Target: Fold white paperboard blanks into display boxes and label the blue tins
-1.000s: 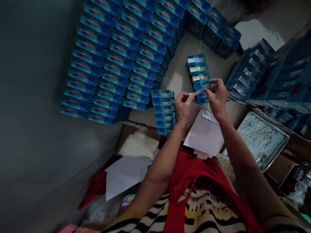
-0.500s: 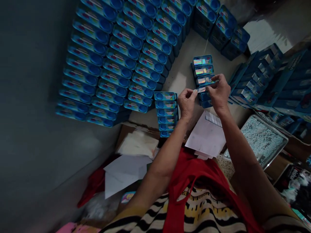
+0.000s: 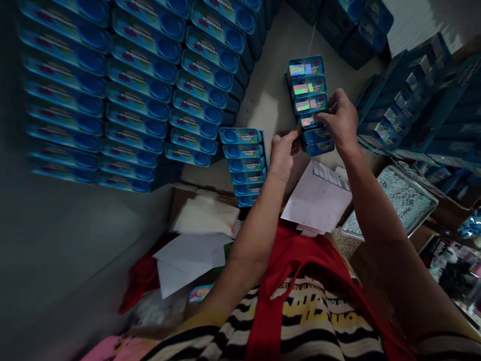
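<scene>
A short row of blue tins [image 3: 310,88] stands on the light table, the upper ones bearing shiny holographic stickers. My right hand [image 3: 341,120] presses thumb and finger on the right end of the shiny sticker [image 3: 308,121] on the fourth tin. At that tin's left side is my left hand [image 3: 283,153], its fingers closed together near the sticker's left end; whether they grip anything is too small to tell. The nearest two tins [image 3: 319,147] show no sticker. Left of my left hand stands another row of blue tins [image 3: 244,164].
Many blue tins [image 3: 139,85] fill the left side, with more boxes [image 3: 387,120] at the right. White sheets [image 3: 315,200] with a sticker strip lie near my lap. A metal tray [image 3: 398,200] of pale pellets is at the right, papers [image 3: 191,255] at lower left.
The sticker strip held between both hands now lies against the fourth tin. My left fingers have moved down to the tin's side. The view has shifted, with the tins appearing higher and further left.
</scene>
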`<state>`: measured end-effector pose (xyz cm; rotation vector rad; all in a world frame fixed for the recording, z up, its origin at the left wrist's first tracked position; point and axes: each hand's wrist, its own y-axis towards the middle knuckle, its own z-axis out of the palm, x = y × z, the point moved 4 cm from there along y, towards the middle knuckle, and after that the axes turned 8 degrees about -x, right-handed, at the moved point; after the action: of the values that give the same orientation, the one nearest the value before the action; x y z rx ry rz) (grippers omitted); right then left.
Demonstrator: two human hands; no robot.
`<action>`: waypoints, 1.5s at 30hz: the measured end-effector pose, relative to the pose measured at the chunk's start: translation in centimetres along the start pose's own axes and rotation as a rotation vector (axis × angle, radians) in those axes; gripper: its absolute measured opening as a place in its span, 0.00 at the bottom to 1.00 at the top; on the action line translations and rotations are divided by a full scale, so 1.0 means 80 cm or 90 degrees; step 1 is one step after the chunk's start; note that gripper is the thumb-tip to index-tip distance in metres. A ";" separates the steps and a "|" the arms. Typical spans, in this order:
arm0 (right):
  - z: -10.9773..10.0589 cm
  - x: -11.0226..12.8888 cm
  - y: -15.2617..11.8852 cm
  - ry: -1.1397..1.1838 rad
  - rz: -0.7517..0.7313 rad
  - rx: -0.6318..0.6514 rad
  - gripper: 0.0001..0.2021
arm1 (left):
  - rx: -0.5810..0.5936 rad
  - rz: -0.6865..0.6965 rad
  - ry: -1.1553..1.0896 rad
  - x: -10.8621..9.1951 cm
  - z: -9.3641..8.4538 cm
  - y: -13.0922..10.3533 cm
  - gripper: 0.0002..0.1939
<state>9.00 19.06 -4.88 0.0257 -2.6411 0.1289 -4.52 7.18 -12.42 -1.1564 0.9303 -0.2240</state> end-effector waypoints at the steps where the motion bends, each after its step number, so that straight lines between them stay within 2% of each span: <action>1: -0.008 0.009 -0.007 -0.024 -0.003 0.002 0.06 | -0.041 0.061 0.035 -0.001 -0.007 -0.013 0.12; 3: -0.032 0.021 -0.036 -0.032 -0.037 0.013 0.11 | -0.105 0.211 0.151 -0.002 -0.024 -0.050 0.11; 4: -0.047 0.022 -0.059 -0.017 -0.063 0.023 0.12 | -0.114 0.293 0.227 -0.002 -0.031 -0.073 0.11; 5: -0.063 0.019 -0.085 0.003 -0.094 0.031 0.13 | -0.100 0.377 0.312 -0.002 -0.035 -0.096 0.10; 7: -0.092 -0.005 -0.145 0.016 -0.127 0.029 0.13 | -0.018 0.535 0.479 0.001 -0.029 -0.140 0.07; 10: -0.107 -0.077 -0.232 -0.104 -0.036 -0.033 0.09 | 0.180 0.692 0.696 0.017 0.015 -0.178 0.05; 12: -0.089 -0.125 -0.279 -0.150 0.047 -0.009 0.07 | 0.282 0.723 0.841 0.036 0.055 -0.180 0.08; 14: -0.062 -0.159 -0.310 -0.131 0.109 0.024 0.07 | 0.334 0.695 0.986 0.058 0.085 -0.165 0.13; 16: -0.039 -0.176 -0.325 -0.101 0.140 0.020 0.07 | 0.351 0.614 1.099 0.079 0.096 -0.143 0.18; 18: -0.027 -0.183 -0.326 -0.092 0.155 -0.015 0.07 | 0.354 0.544 1.148 0.091 0.090 -0.125 0.20; 20: -0.023 -0.187 -0.319 -0.082 0.176 -0.045 0.06 | 0.360 0.525 1.141 0.095 0.078 -0.115 0.17; 23: -0.022 -0.193 -0.304 -0.020 0.215 -0.064 0.05 | 0.387 0.516 1.096 0.093 0.066 -0.113 0.14; 28: -0.030 -0.187 -0.296 0.037 0.220 -0.103 0.07 | 0.356 0.381 1.053 0.088 0.064 -0.108 0.15; 32: -0.044 -0.172 -0.295 -0.024 0.146 -0.117 0.05 | 0.422 0.281 1.013 0.084 0.068 -0.098 0.14; 37: -0.063 -0.164 -0.278 -0.090 0.005 -0.080 0.09 | 0.491 0.259 0.954 0.072 0.068 -0.086 0.11; 39: -0.072 -0.163 -0.270 -0.102 -0.058 -0.050 0.11 | 0.498 0.183 0.886 0.071 0.065 -0.081 0.11; 43: -0.090 -0.160 -0.254 -0.106 -0.154 0.020 0.13 | 0.511 -0.042 0.705 0.078 0.061 -0.074 0.08; 45: -0.097 -0.157 -0.247 -0.105 -0.184 0.063 0.13 | 0.525 -0.104 0.650 0.082 0.063 -0.071 0.08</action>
<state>24.53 0.05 -2.39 0.4684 -2.7577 0.1647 4.89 4.35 -10.45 -0.2781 1.4119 -1.2831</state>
